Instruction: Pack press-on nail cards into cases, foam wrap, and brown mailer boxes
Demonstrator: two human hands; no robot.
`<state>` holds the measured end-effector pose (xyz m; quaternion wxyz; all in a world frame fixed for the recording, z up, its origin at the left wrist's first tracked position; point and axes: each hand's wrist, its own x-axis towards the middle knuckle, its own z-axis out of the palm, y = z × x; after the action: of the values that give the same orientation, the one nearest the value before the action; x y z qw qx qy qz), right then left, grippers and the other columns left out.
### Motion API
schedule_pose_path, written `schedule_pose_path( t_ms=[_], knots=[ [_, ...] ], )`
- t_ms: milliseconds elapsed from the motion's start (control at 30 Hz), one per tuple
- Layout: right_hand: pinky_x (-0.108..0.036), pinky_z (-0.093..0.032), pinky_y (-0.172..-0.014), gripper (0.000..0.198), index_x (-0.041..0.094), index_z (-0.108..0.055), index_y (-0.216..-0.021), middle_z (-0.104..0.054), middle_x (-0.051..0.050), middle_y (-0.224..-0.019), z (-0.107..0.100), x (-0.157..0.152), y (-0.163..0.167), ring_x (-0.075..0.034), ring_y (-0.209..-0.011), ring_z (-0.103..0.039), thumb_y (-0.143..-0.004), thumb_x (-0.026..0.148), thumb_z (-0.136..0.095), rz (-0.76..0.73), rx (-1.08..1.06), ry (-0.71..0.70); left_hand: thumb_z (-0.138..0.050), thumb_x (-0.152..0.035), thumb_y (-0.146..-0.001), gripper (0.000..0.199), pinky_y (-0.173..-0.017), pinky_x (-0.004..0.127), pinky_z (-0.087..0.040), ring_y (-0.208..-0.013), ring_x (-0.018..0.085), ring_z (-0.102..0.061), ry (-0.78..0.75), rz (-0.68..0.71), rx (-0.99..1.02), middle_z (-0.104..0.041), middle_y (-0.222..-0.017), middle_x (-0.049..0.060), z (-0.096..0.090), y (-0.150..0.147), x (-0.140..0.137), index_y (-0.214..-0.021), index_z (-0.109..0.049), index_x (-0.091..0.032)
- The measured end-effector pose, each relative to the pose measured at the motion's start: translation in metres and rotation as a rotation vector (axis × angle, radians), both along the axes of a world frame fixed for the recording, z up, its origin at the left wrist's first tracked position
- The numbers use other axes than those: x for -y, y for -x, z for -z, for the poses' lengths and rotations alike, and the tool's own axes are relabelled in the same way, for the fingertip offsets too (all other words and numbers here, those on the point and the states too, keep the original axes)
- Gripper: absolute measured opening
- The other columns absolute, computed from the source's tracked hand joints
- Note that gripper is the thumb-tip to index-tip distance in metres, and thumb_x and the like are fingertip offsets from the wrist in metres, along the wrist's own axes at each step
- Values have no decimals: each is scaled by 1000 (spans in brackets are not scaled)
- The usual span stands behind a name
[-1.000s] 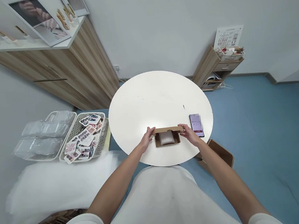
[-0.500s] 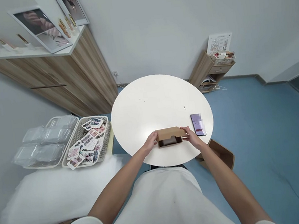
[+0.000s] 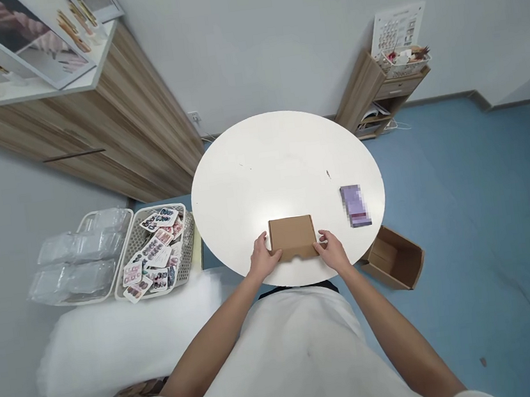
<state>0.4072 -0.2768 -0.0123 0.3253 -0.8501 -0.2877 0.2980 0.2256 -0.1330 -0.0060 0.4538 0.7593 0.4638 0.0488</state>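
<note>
A small brown cardboard box point(image 3: 292, 234) lies on the white oval table point(image 3: 279, 158) near its front edge, its lid folded down flat. My left hand point(image 3: 263, 258) grips the box's front left corner, thumb on the lid and fingers along the side. At the front right corner my right hand point(image 3: 332, 251) holds it the same way, thumb on top. The inside of the box is hidden under the lid. Right of the box, a phone point(image 3: 355, 205) with a purple screen rests on the table.
To the left stand a white basket point(image 3: 188, 256) of printed cards and a tray point(image 3: 129, 223) of clear plastic packs. White soft sheeting point(image 3: 141, 336) lies below them. An open carton point(image 3: 393, 260) sits on the floor at right. Wooden cabinets point(image 3: 148, 110) stand behind.
The box lid, raised with the inside showing before, is now folded down. Both hands have shifted to the front corners with thumbs on top. The camera view has tilted slightly downward.
</note>
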Motion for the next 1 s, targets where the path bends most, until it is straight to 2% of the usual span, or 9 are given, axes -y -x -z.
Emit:
schedule_pose_path(
  t_ms=[100,200,300,400,500,633,800,933,1000],
  knots=[
    [-38,-44,-80,48,19,-43,-120,-54,-7,-97,9,2,2,-20,-88,-55,-75,37,-45,-44,12,1,-55,-40,-71,67,-89,46,-35,-115,30,-41,-36,23,-135,-38,-129,16,1,-2,3,-129,-28,-19],
    [-41,-41,-87,54,20,-35,-126,-51,-10,-111,10,5,5,-23,-102,-50,-75,37,-46,-89,71,-54,-52,-43,-72,66,-91,50,-31,-120,31,-34,-132,56,-199,-36,-131,15,-2,-1,6,-129,-27,-20],
    [-47,-32,-95,61,22,-32,-129,-43,-11,-126,8,13,9,-28,-117,-38,-73,40,-51,-175,176,-108,-55,-45,-70,72,-96,48,-26,-126,30,-26,-230,131,-176,-31,-136,13,-6,4,12,-131,-24,-23],
    [-51,-23,-100,65,24,-29,-131,-40,-11,-130,8,21,16,-30,-124,-30,-73,43,-52,-288,203,-89,-56,-45,-69,74,-98,48,-24,-126,30,-27,-217,209,-172,-35,-134,11,-6,7,17,-132,-23,-25],
    [-52,-17,-101,73,24,-19,-135,-39,-11,-131,10,25,24,-30,-125,-29,-73,43,-52,-351,167,-70,-58,-44,-68,79,-97,46,-27,-122,30,-34,-186,198,-136,-39,-132,12,-5,7,18,-134,-20,-23],
    [-49,-28,-97,78,24,-18,-136,-46,-11,-120,-1,20,25,-28,-114,-41,-71,43,-55,-302,69,-139,-61,-46,-65,82,-95,42,-33,-116,28,-41,-208,159,-41,-43,-125,13,-15,6,11,-133,-22,-21],
    [-41,-41,-89,74,28,-22,-136,-45,-7,-107,-24,8,7,-23,-101,-48,-72,47,-55,-191,-172,-255,-63,-48,-64,83,-91,37,-38,-113,25,-42,-181,191,94,-42,-121,10,-34,2,-8,-133,-23,-25],
    [-38,-43,-84,57,25,-32,-133,-47,-5,-94,-30,-2,-8,-18,-83,-54,-82,51,-37,-88,-364,-248,-51,-48,-75,64,-80,35,-43,-97,21,-49,-38,151,30,-45,-111,10,-37,-8,-23,-130,-32,-23],
    [-38,-41,-84,54,25,-39,-130,-49,-4,-86,-31,-7,-12,-18,-80,-54,-84,52,-30,-43,-377,-204,-45,-46,-80,56,-77,34,-43,-91,19,-51,21,155,1,-47,-105,9,-36,-13,-26,-129,-34,-22]
  ],
)
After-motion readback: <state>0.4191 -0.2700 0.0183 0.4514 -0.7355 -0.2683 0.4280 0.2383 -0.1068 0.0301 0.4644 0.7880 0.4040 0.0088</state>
